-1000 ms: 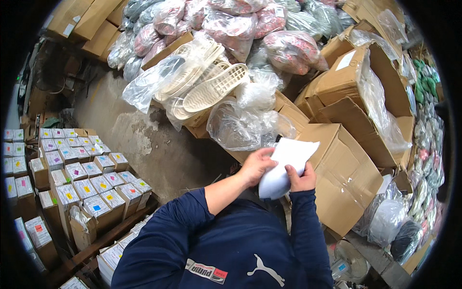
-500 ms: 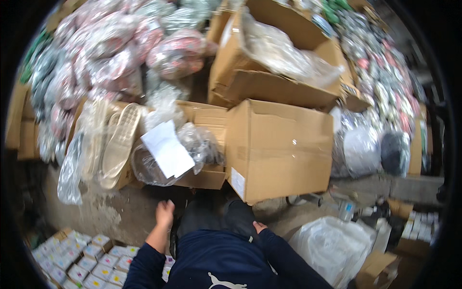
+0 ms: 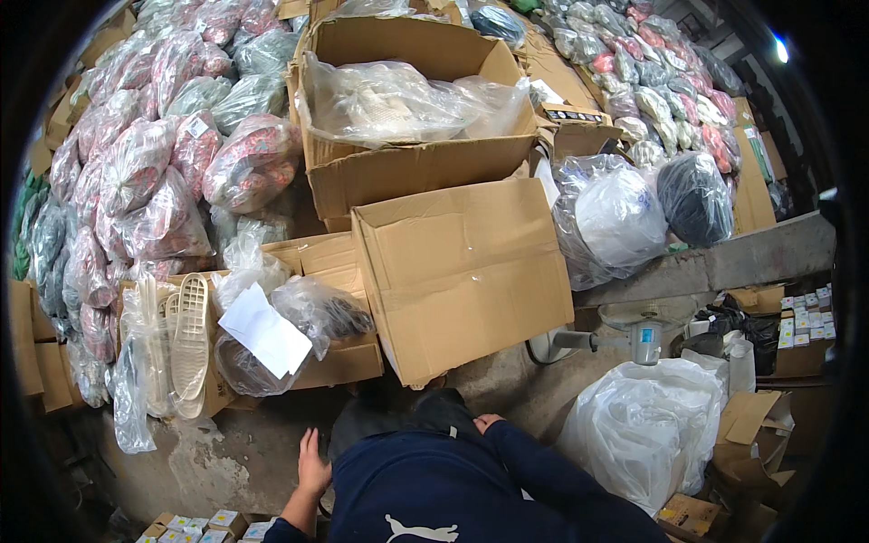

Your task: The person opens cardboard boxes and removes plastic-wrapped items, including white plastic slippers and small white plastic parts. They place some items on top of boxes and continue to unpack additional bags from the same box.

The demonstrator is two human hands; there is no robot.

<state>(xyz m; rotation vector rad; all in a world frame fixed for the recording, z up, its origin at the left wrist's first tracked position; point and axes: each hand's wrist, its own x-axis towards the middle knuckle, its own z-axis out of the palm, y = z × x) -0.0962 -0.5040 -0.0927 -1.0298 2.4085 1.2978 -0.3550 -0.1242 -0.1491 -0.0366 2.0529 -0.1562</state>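
My left hand point(image 3: 312, 463) hangs beside my left leg with its fingers stretched out and holds nothing. At my right thigh rests my right hand point(image 3: 487, 422), its short visible part lying flat and seemingly holding nothing. In front of my legs a closed brown cardboard box point(image 3: 466, 281) sits tilted. To its left, an open carton point(image 3: 339, 364) holds clear plastic bags point(image 3: 319, 312) with a dark item inside. White paper sheets point(image 3: 264, 333) lie on top. Farther left, a beige shoe sole point(image 3: 190, 348) stands beside more soles in clear plastic point(image 3: 149, 353).
Behind stands a large open carton point(image 3: 421, 176) with plastic-wrapped pale goods. Bagged bundles point(image 3: 149, 195) pile up at the back left, more point(image 3: 661, 72) at the back right. A grey fan point(image 3: 634, 326) and a white plastic sack point(image 3: 643, 425) stand right; small boxes point(image 3: 213, 527) lie lower left.
The view has swung up and to the right, so the cartons appear farther left. My left hand has opened from a looser curl; my right hand stays at my thigh.
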